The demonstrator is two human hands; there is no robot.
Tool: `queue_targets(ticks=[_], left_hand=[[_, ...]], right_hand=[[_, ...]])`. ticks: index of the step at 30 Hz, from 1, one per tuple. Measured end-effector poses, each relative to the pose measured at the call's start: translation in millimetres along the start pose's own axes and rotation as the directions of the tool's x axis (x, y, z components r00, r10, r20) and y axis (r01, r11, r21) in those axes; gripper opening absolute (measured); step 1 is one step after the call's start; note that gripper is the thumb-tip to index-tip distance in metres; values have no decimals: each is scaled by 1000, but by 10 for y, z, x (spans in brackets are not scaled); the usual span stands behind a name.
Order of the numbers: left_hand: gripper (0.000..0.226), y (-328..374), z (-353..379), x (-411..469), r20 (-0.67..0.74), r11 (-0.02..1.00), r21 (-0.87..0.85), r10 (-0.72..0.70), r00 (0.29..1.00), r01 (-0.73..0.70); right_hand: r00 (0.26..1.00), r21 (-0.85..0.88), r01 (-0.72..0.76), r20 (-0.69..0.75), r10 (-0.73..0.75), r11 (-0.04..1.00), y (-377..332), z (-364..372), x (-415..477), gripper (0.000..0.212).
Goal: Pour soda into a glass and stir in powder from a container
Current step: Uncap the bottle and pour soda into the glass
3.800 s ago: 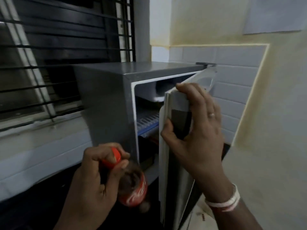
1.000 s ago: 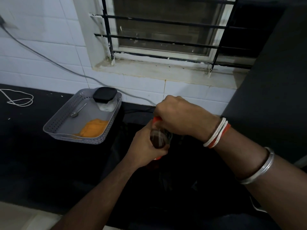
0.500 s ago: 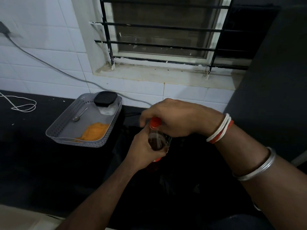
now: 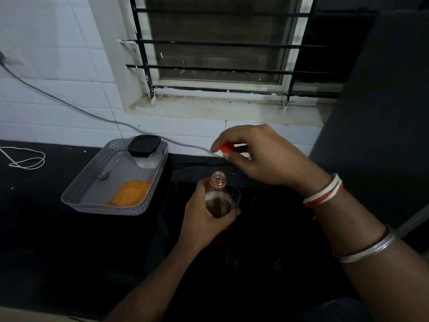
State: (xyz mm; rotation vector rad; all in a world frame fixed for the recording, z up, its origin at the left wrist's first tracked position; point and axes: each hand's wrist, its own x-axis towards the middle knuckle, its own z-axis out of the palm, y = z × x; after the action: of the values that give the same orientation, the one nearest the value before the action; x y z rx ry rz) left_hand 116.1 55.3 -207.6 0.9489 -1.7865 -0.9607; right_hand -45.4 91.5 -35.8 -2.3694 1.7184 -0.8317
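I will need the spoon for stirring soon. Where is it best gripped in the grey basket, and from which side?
Pinch the spoon by its thin handle, at the far end pointing toward the black-lidded container. Come from above: it lies flat on the basket floor, and the walls would likely block a sideways reach.

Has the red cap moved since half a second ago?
Yes. The right hand has lifted the red cap off the soda bottle, up and rightward; it is now level with the far end of the gray tray.
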Motion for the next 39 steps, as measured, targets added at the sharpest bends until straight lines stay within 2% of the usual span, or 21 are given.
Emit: queue_targets(ticks=[2,3,4,5,7,9,10,11,14,15,17,21,24,27,33,36,39], left_hand=[[74,-56,30,-54,-43,998,-45,-42,998,40],[71,-92,28,-67,-52,997,-57,-55,997,52],[69,-124,12,-65,-53,997,-57,-55,997,52],[67,-145,-17,-51,-47,998,-47,-45,998,43],[64,-154,-96,-13,-23,1000,-7,-24,999,24],[64,-145,-204,36,0,997,79,8,1000,-8],[64,-137,-265,62,14,992,128,21,1000,-23],[64,-146,-328,96,38,984,174,30,999,-36],[63,-151,-520,236,166,946,315,25,986,-76],[63,-150,-575,286,222,923,375,7,975,-91],[64,-143,-654,382,327,859,493,-36,944,-138],[66,-130,-738,527,470,746,617,-91,878,-253],[67,-111,-761,613,514,683,667,-135,847,-297],[65,-110,-762,699,552,629,703,-188,812,-332],[64,-160,-721,829,610,565,741,-341,715,-363],[64,-165,-723,867,624,556,751,-423,657,-355],[60,-160,-721,890,635,560,748,-450,628,-356]], right_hand=[[980,102,-141,-125,153,985,188,226,-152,18],[951,207,-237,-152,270,949,294,418,-242,13],[900,348,-341,-148,410,873,378,622,-344,15],[824,491,-436,-119,554,755,465,836,-442,22],[661,629,-574,-23,750,525,603,1206,-650,27],[599,598,-641,-2,801,481,682,1472,-834,23],[594,543,-668,-22,804,509,689,1557,-896,14],[602,489,-687,-33,798,538,706,1630,-916,21],[672,372,-683,-15,740,628,779,1797,-877,90],[694,331,-678,-4,720,656,804,1853,-849,104],[720,265,-670,1,694,694,858,1926,-784,117],[730,261,-659,-7,684,706,881,1993,-683,110],[739,270,-625,-98,667,732,923,1990,-663,98],[737,249,-630,-105,667,736,959,1965,-647,98],[727,316,-623,-103,678,716,949,1953,-668,95],[721,313,-631,-101,686,710,945,1940,-668,95],[720,301,-634,-105,686,712,950,1937,-664,96]])
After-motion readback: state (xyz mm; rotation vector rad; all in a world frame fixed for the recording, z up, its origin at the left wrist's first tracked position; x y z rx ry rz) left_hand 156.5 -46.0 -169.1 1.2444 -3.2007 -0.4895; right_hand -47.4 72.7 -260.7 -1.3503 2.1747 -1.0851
